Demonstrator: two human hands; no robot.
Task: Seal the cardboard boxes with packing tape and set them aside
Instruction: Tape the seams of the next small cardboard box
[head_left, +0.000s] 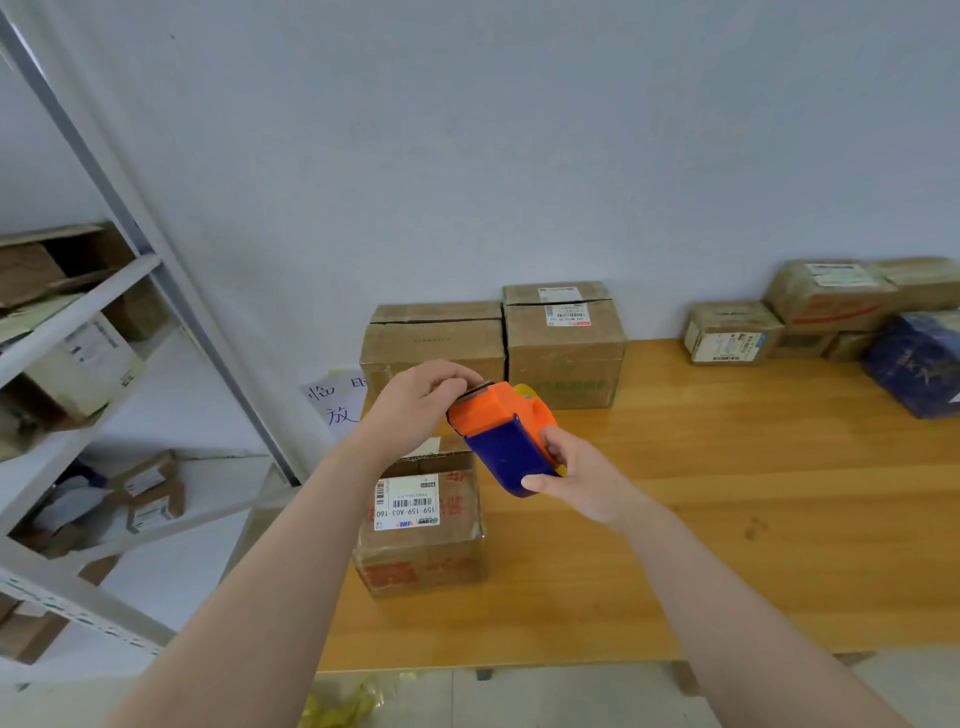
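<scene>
**Cardboard box on the worktop, tape dispenser held above it in both hands**

Cardboard cartons fill the grey metal shelf rack (78, 306) at the far left, several of them with white labels. A white paper note with handwritten characters (337, 400) hangs on the wall between the rack and the worktop.

The left hand (421, 400) reaches in from the lower left. Its fingers are curled and pinch at the toothed front edge of the orange and blue plastic tape dispenser (501, 436). Whether a tape end lies between the fingertips cannot be told.

Below that wrist sits the small brown cardboard box with a white barcode label and red print (421, 535). It rests near the left edge of the light wooden worktop (727, 519), and no hand touches it.

The dispenser is in the air, above and just right of this box. The right hand (576, 478) grips its blue rear part, thumb underneath and fingers wrapped over the top.

Two larger brown cardboard boxes (434, 343) (563, 348) stand side by side behind, against the pale wall. The right one carries a white label.

Several smaller worn cartons (732, 332) are piled against the wall at the far right. A dark blue wrapped package (919, 364) lies just in front of them.
</scene>
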